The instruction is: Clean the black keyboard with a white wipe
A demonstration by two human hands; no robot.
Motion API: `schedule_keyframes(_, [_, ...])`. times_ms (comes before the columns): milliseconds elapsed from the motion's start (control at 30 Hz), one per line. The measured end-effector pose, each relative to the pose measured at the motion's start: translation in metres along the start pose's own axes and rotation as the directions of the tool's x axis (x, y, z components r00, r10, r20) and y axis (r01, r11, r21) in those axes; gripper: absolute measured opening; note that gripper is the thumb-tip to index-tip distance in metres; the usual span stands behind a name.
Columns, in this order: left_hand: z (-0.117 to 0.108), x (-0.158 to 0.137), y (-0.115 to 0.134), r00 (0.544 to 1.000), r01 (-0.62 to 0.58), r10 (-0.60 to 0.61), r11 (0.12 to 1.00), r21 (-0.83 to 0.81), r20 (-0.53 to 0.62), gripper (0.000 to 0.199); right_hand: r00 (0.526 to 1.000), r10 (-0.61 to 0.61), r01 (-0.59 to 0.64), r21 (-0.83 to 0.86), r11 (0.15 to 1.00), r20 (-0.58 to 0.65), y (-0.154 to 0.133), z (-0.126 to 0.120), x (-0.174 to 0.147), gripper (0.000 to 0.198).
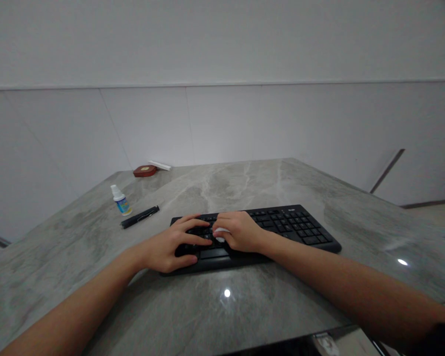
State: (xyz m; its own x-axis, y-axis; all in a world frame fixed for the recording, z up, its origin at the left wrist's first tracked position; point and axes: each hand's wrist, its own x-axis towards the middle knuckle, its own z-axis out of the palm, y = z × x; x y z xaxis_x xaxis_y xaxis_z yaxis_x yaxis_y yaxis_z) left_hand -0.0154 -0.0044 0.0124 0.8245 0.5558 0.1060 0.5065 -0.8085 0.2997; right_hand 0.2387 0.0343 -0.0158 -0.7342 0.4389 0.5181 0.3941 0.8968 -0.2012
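Observation:
A black keyboard (287, 222) lies slightly slanted on the grey marbled table. My left hand (172, 244) rests across its left end, palm down, with fingers spread over the keys and the thumb along the front edge. Over the keys just to the right, my right hand (241, 231) is closed around a small white wad (221, 232), which looks like tissue or cloth. Only a bit of the wad shows between thumb and fingers; the rest is hidden. Both hands cover many of the left and middle keys, while the number pad on the right is uncovered.
Left of the keyboard stand a small white bottle (121, 201) with a blue-yellow label and a slim black pen-like object (140, 217). At the table's back edge lie a reddish-brown case (145, 171) and a white strip (160, 165). A pale wall (230, 123) rises behind.

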Motion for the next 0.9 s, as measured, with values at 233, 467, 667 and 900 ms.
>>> schedule_keyframes(233, [-0.001, -0.001, 0.001, 1.000, 0.000, 0.000, 1.000, -0.005, 0.000, 0.050, 0.998, -0.018, 0.014, 0.070, 0.997, 0.058, -0.005, -0.001, 0.001, 0.009])
schedule_keyframes(467, [-0.002, 0.000, 0.002, 0.999, 0.016, -0.017, 1.000, 0.009, 0.031, 0.052, 0.995, -0.054, 0.044, 0.122, 0.992, 0.082, -0.008, -0.002, 0.001, 0.007])
schedule_keyframes(667, [-0.001, 0.000, 0.000, 0.999, 0.004, -0.005, 1.000, 0.011, 0.039, 0.050, 0.990, -0.098, 0.083, 0.141, 0.987, 0.106, -0.006, -0.003, 0.001, 0.009])
schedule_keyframes(900, [-0.001, 0.000, 0.001, 1.000, 0.014, -0.014, 1.000, 0.001, 0.021, 0.049, 0.999, 0.030, -0.032, 0.033, 0.999, 0.043, 0.003, -0.005, 0.001, 0.008])
